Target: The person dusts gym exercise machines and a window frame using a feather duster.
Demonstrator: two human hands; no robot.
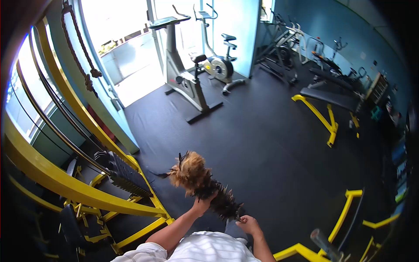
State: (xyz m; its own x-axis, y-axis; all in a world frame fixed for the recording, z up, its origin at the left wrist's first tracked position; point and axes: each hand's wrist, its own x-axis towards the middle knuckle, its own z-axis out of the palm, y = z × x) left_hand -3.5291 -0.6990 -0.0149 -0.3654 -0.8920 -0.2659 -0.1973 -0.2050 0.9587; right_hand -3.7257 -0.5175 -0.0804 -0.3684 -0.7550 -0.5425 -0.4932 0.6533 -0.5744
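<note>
A feather duster (192, 174) with a bushy tan-brown head and dark feathers along its length slants across the middle of the head view, above the floor. My left hand (204, 205) is closed around its dark feathered middle, and the feathers partly cover the fingers. At the lower right end, my right hand (249, 225) has its fingers pinched together on the duster's dark tip. Whether those fingers hold a feather or the handle is too small to tell.
A yellow cable machine with a weight stack (126, 172) stands close on my left, with a rope (78, 39) hanging above. Exercise bikes (183, 70) stand by the open doorway ahead. A yellow-framed bench (327, 99) is at right; a yellow frame (347, 214) stands near my right side.
</note>
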